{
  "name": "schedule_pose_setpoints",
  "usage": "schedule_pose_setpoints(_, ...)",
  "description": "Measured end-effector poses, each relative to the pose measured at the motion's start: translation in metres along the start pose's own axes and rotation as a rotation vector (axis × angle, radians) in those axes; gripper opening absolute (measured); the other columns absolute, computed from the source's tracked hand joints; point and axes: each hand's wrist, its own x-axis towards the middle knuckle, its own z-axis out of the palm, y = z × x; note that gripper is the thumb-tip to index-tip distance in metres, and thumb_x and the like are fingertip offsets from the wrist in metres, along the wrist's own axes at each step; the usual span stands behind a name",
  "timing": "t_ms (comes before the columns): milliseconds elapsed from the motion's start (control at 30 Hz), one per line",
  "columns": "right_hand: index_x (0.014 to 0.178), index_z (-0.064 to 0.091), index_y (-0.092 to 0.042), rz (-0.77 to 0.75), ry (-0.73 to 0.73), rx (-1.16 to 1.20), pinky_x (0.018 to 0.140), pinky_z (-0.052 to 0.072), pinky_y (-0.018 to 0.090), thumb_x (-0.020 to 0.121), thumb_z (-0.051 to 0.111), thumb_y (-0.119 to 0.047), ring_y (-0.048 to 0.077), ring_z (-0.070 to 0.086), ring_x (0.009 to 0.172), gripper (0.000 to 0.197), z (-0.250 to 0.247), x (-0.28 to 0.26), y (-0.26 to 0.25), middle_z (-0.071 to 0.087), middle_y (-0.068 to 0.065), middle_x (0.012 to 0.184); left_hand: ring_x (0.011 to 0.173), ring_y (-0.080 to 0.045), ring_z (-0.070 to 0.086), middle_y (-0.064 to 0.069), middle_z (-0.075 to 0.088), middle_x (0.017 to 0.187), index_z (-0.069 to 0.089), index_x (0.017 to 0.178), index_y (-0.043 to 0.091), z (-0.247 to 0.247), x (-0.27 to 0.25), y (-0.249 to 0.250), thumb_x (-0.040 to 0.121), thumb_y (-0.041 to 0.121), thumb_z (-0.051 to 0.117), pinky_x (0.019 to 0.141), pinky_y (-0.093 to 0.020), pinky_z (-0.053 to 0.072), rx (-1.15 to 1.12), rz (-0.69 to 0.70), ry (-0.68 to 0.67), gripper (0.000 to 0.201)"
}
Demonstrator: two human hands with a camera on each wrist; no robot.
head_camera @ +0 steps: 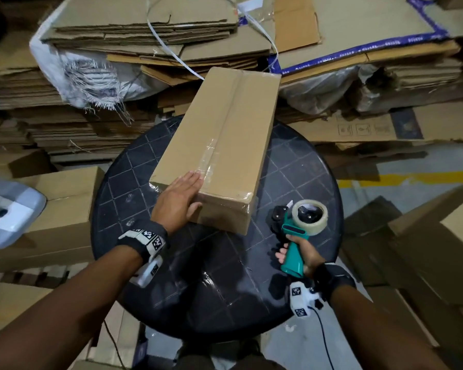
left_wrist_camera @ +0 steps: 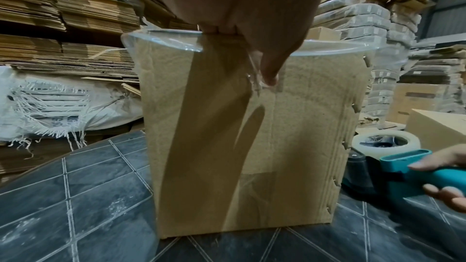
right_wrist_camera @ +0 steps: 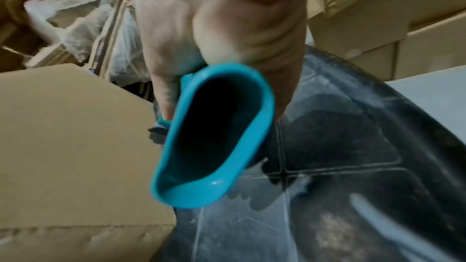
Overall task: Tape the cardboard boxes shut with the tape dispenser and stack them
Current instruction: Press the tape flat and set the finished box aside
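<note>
The cardboard box (head_camera: 219,145) lies on the round dark bench (head_camera: 300,166), its far end hanging past the rim at 12 o'clock. We cannot see its underside. Our left hand (head_camera: 178,201) lies flat, fingers straight, on its near taped corner. Our right hand (head_camera: 302,253), at 4 o'clock, wraps the teal tape dispenser (head_camera: 296,236) handle.

Round dark tiled-pattern table (head_camera: 300,166). Behind it: stacks of flattened cardboard (head_camera: 134,30), frayed white woven sack (head_camera: 86,73), white strapping band (head_camera: 166,46). Yellow floor line (head_camera: 412,178) at right.
</note>
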Motion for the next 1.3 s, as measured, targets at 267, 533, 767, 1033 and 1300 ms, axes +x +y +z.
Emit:
schedule_pose_setpoints(267, 0.113, 0.07, -0.011, -0.247, 0.326, -1.001, 0.086, 0.05, 0.035, 0.094, 0.063, -0.047, 0.032, 0.066, 0.1, 0.042, -0.009, -0.019, -0.005, 0.068, 0.017, 0.109, 0.154, -0.015, 0.002, -0.002, 0.003, 0.166, 0.011, 0.159, 0.014, -0.031, 0.002, -0.003, 0.093, 0.054, 0.059, 0.126, -0.035, 0.005, -0.039, 0.079, -0.288, 0.091)
schedule_pose_setpoints(533, 0.136, 0.055, 0.0, -0.844, 0.561, -0.526, 0.104, 0.039, 0.036, 0.101, 0.056, -0.036, 0.033, 0.052, 0.13, 0.05, 0.091, -0.1, -0.054, 0.057, 0.018, 0.14, 0.152, -0.02, 0.016, -0.008, 0.02, 0.165, 0.027, 0.157, 0.012, -0.07, 0.043, -0.057, 0.099, 0.049, 0.048, 0.123, -0.047, 0.021, -0.428, -0.183, -0.008, 0.072)
schedule_pose_setpoints(767, 0.154, 0.031, -0.018, -0.853, 0.207, -0.258, 0.116, 0.034, 0.051, 0.099, 0.039, -0.051, 0.022, 0.047, 0.134, 0.064, 0.2, -0.085, -0.045, 0.047, -0.002, 0.147, 0.154, -0.02, 0.008, -0.008, 0.011, 0.167, 0.021, 0.158, 0.014, -0.04, 0.064, -0.069, 0.093, 0.074, 0.009, 0.125, -0.045, 0.016, -0.225, 0.116, -0.223, 0.09)
schedule_pose_setpoints(1033, 0.159, 0.016, -0.012, -0.9, 0.477, -0.507, 0.119, 0.027, 0.048, 0.107, 0.029, -0.046, 0.033, 0.032, 0.146, 0.063, 0.2, -0.058, -0.03, 0.033, 0.016, 0.159, 0.155, -0.019, 0.001, -0.006, 0.005, 0.167, 0.011, 0.16, 0.016, -0.022, 0.06, -0.072, 0.096, 0.07, 0.001, 0.126, -0.043, 0.008, -0.022, 0.31, -0.244, 0.084)
schedule_pose_setpoints(1300, 0.159, 0.012, -0.015, -0.793, 1.061, -1.239, 0.106, -0.001, 0.08, 0.098, 0.034, -0.063, 0.045, -0.007, 0.152, 0.081, 0.251, -0.072, -0.019, -0.008, 0.027, 0.164, 0.153, -0.022, -0.012, -0.008, -0.012, 0.166, -0.018, 0.155, 0.023, -0.017, 0.064, -0.07, 0.099, 0.057, 0.0, 0.124, -0.044, -0.002, 0.068, 0.268, -0.293, 0.068)
